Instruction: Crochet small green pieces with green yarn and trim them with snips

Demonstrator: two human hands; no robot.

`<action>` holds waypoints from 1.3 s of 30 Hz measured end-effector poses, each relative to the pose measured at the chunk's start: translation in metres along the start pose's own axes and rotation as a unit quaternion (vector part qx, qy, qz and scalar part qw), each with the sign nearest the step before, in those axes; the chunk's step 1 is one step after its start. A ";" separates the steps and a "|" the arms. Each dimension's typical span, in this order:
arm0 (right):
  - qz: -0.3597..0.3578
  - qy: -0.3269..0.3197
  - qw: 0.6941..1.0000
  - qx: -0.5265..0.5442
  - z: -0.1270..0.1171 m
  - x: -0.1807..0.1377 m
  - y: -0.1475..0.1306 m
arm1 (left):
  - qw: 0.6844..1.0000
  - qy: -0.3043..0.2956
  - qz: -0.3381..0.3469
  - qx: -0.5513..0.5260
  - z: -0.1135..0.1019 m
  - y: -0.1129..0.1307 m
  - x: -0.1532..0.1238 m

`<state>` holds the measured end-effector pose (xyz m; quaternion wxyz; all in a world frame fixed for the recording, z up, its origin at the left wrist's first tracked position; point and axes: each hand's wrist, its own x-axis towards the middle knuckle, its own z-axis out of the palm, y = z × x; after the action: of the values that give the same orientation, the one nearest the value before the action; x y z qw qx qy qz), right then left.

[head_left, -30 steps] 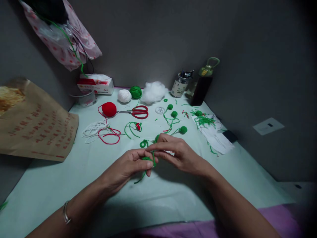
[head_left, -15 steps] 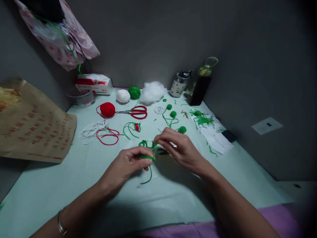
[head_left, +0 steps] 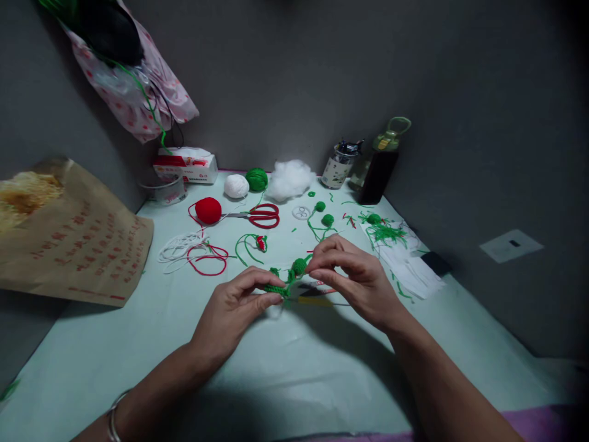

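My left hand (head_left: 239,307) is closed, pinching a small green crocheted piece (head_left: 276,289) between thumb and fingers above the table. To its right, my right hand (head_left: 352,276) is raised with thumb and forefinger pinched together. What sits between those fingertips is too small to make out. Just beyond my hands lies a green crocheted ball (head_left: 299,266). Under the right hand, partly covered, rests a thin tool with a yellow handle (head_left: 313,301). Farther off, a small red and green crocheted piece (head_left: 261,244) trails green yarn tails.
Red-handled scissors (head_left: 263,216) lie beside a red yarn ball (head_left: 208,210). Behind stand white yarn (head_left: 236,186), green yarn (head_left: 256,179), stuffing (head_left: 291,180), a pen cup (head_left: 338,169) and a bottle (head_left: 380,169). A paper bag (head_left: 96,245) leans at left; green scraps cover tissue (head_left: 416,273) at right.
My right hand has shifted slightly right and down in the view. The green strand stretched between my hands no longer shows clearly. The whole view has shifted a little.
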<state>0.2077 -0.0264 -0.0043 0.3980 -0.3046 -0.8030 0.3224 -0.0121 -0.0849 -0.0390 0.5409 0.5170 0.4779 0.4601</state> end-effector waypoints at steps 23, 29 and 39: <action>-0.085 -0.086 0.982 -0.147 0.006 -0.005 0.002 | 0.999 -0.042 0.000 0.000 0.001 0.007 -0.003; -0.104 -0.094 0.979 -0.145 0.005 -0.005 0.002 | 0.998 -0.063 -0.005 0.013 0.001 0.007 -0.002; -0.095 -0.100 0.984 -0.109 0.011 -0.007 0.002 | 0.991 -0.102 -0.056 -0.063 0.001 0.002 -0.004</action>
<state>0.2022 -0.0332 -0.0146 0.3091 -0.2349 -0.8943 0.2225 -0.0119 -0.0884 -0.0366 0.6432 0.4984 0.4187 0.4032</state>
